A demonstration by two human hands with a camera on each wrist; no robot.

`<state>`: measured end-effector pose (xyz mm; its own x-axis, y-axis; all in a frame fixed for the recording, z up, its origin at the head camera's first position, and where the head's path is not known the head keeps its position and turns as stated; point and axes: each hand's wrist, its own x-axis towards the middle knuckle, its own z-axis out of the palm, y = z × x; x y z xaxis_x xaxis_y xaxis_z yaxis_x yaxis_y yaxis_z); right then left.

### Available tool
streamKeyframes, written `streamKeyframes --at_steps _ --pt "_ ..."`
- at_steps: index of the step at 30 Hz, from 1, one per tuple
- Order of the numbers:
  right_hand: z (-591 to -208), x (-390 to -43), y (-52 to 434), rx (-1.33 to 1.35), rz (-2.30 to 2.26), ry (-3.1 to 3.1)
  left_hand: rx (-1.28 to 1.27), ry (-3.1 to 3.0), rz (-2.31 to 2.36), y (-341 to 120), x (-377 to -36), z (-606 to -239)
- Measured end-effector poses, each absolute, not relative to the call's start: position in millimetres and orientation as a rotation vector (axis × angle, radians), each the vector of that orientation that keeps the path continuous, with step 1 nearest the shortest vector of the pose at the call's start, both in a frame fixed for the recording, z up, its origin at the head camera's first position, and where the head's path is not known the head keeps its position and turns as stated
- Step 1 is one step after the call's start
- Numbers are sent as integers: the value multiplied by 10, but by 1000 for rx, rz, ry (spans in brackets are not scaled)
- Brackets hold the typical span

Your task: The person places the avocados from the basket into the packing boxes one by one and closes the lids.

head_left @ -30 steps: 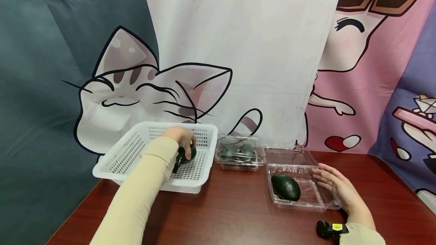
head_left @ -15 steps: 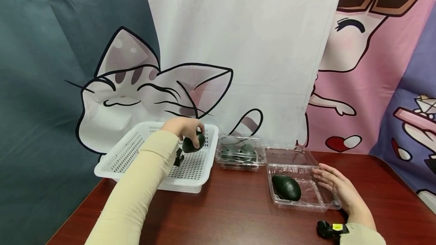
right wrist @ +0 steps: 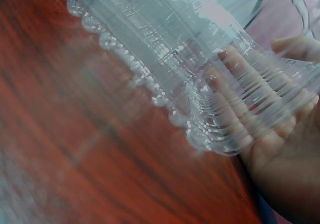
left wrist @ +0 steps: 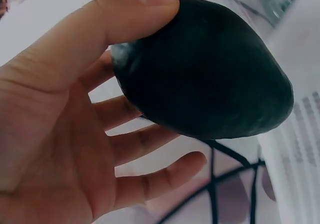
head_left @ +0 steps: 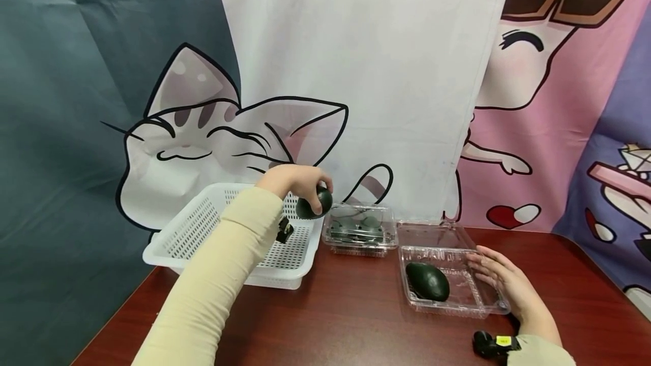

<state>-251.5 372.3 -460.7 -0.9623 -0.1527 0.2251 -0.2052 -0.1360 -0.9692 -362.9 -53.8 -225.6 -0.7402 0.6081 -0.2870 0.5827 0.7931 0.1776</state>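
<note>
My left hand (head_left: 295, 179) grips a dark avocado (head_left: 313, 205) above the white basket's (head_left: 173, 242) right rim; my right hand (head_left: 503, 281) rests open-fingered against the open clamshell (head_left: 452, 304), lower right of the frame.

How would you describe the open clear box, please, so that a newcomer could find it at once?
Start at the dark red table and look to its right side, where the right hand rests flat against a clear plastic box. Unlike the closed clear box beside the white basket, its lid is up and one avocado lies inside.
</note>
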Motion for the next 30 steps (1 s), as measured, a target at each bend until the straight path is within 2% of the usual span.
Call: streamKeyframes --at_steps 13,30 --pt "-4608 -2519 3740 418 2289 -2060 1243 2584 72 183 -3382 -2140" --pt "-4611 -2505 3721 386 2263 -2068 1410 2456 208 880 -3145 -2228"
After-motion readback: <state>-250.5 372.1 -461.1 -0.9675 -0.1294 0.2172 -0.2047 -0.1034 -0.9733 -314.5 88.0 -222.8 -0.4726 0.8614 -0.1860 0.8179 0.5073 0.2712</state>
